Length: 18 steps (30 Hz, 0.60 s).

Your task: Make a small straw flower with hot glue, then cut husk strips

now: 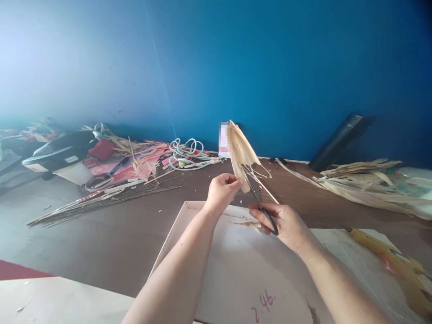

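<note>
My left hand [222, 191] pinches the lower end of a dry, pale husk-like leaf [241, 146], which stands up from the fingers and spreads toward the wall. Wrapped around the dark handles of a pair of scissors [269, 219] is my right hand [281, 225]. The blades reach up and left to the leaf's lower edge, close to my left fingers. Whether they are parted is hard to make out. Thin strips dangle from the leaf's right side. Under both hands lies a shallow white box or lid [229, 261], with small leaf scraps [248, 221] in it.
To the left are thin sticks [111, 198], pink paper [145, 159] and a coiled pale cord [185, 155]. More dry leaves [357, 184] lie at right, near a dark cylinder [337, 141] leaning on the blue wall. A yellow glue gun [388, 252] rests on printed paper [340, 247].
</note>
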Available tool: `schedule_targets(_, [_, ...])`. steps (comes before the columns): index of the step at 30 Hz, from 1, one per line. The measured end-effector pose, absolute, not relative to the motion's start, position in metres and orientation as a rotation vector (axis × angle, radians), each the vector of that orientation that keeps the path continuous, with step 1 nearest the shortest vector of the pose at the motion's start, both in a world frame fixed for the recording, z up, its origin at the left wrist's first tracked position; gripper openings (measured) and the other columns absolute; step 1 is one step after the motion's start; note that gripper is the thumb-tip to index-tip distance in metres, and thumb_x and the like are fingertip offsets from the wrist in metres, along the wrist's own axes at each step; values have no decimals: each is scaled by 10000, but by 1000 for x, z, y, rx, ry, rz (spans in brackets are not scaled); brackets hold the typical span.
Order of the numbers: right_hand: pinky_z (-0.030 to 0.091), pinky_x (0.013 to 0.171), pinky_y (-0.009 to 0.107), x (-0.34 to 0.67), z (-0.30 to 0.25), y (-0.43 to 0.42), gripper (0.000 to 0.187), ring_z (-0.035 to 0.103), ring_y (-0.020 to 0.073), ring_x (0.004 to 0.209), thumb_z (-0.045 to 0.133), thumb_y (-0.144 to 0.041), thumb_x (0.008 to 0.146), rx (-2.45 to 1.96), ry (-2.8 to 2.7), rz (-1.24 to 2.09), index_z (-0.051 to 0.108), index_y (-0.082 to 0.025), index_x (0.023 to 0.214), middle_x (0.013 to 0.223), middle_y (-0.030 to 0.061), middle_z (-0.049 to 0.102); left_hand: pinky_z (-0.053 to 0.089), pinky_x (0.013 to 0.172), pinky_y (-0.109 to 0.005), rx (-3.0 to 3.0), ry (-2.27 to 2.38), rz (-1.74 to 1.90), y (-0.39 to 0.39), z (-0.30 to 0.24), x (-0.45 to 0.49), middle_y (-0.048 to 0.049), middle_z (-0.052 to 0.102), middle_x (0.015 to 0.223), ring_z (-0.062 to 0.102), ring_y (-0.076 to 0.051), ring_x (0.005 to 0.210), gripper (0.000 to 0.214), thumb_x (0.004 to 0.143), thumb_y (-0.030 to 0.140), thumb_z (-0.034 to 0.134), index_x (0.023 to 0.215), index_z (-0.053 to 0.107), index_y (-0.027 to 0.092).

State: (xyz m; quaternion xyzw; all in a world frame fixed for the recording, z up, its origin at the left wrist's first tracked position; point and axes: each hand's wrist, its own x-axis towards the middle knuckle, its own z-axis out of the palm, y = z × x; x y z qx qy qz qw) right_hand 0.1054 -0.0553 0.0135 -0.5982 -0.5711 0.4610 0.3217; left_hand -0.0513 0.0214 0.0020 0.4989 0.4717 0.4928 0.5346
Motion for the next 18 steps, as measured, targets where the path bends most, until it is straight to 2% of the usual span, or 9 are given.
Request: schedule_targets(18, [352,486,248,108,9,-53,480,433,121,491,673,-596,687,-1566,-1496,1180,704,-176,919,505,-35,488,287,388,-175,1178,1063,1099,20,1,-49,45,465,497,377,-52,410,177,670,309,666,666,572,159])
